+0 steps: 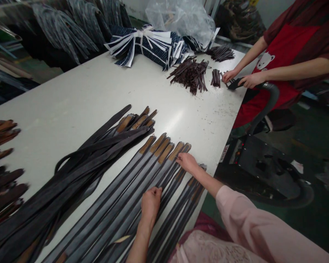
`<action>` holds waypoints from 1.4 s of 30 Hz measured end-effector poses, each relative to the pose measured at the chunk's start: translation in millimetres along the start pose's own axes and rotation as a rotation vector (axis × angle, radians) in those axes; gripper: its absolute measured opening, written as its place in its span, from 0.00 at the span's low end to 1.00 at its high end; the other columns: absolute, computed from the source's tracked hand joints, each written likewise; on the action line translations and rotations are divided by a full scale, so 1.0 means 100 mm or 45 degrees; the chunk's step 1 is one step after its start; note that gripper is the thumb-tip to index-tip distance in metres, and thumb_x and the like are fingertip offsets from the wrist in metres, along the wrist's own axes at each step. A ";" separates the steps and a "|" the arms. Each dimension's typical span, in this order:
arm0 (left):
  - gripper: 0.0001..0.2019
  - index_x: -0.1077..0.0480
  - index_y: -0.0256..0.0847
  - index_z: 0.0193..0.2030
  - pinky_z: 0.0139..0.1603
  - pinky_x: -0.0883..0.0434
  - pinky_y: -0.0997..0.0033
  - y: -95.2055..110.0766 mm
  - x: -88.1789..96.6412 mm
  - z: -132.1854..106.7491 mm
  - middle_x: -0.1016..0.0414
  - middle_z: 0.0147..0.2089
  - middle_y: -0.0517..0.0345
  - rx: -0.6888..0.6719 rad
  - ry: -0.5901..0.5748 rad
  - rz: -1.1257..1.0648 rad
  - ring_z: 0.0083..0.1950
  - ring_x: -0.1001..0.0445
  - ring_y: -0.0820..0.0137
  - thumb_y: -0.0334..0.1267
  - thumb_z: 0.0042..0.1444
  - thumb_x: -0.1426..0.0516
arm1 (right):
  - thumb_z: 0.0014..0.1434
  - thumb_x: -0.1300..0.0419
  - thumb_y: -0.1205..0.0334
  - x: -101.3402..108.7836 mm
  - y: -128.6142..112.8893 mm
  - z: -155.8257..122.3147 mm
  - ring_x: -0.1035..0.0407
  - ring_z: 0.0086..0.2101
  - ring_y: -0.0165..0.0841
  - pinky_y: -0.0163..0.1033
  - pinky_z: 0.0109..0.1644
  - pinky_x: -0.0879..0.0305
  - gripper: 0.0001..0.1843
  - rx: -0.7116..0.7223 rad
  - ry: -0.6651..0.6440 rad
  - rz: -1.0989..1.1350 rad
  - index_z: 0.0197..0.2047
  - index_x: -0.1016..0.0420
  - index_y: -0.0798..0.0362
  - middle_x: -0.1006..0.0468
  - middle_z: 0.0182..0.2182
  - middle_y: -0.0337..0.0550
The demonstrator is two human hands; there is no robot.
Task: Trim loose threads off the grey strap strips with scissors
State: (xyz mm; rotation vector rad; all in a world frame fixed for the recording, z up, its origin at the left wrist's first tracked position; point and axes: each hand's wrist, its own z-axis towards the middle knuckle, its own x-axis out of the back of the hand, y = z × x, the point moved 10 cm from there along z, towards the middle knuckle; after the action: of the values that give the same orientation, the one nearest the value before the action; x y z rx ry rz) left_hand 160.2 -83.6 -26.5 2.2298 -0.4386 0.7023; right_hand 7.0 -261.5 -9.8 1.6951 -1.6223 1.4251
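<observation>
Head view, from where I stand: nearest, the left hand is curled, fingertips together over the row of grey strips on the white table; whether it grips one, I can't quite tell. Just past it, the right hand pinches a strip near its brown end. Farther off, a brown scrap pile lies near a co-worker's hands on a black nozzle.

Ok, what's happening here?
At a white table, a person's right hand is at the brown tips of long grey strips laid side by side; the curled left hand is lower along them. At the far end, a co-worker in a red apron holds a black hose nozzle beside short brown strips.
</observation>
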 end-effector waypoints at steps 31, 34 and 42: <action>0.19 0.30 0.39 0.26 0.25 0.39 0.73 -2.08 0.61 -1.26 0.35 0.17 0.64 0.394 -0.114 -0.071 0.21 0.34 0.71 0.53 0.45 0.50 | 0.44 0.42 0.40 -0.14 0.11 -0.06 0.32 0.36 0.38 0.37 0.32 0.44 0.25 -0.045 -0.069 -0.256 0.35 0.32 0.53 0.26 0.35 0.47; 0.17 0.29 0.41 0.26 0.28 0.37 0.74 -2.27 0.74 -1.42 0.32 0.19 0.64 0.405 -0.025 0.080 0.24 0.31 0.70 0.52 0.47 0.50 | 0.44 0.43 0.40 -0.14 0.11 -0.08 0.32 0.37 0.39 0.37 0.34 0.42 0.26 -0.040 -0.062 -0.260 0.36 0.32 0.54 0.27 0.36 0.48; 0.19 0.27 0.42 0.33 0.41 0.32 0.73 -2.23 0.85 -1.59 0.23 0.32 0.60 0.199 0.179 -0.073 0.38 0.27 0.66 0.54 0.47 0.50 | 0.45 0.43 0.39 -0.14 0.09 -0.17 0.33 0.38 0.38 0.37 0.36 0.42 0.26 -0.022 -0.015 -0.264 0.36 0.32 0.54 0.27 0.37 0.49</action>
State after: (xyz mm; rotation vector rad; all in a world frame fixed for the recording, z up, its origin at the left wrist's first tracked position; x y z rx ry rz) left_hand 283.6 174.3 -7.3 2.3095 -0.2563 0.8825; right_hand -4.9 -242.6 -18.1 1.8055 -1.4135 1.2995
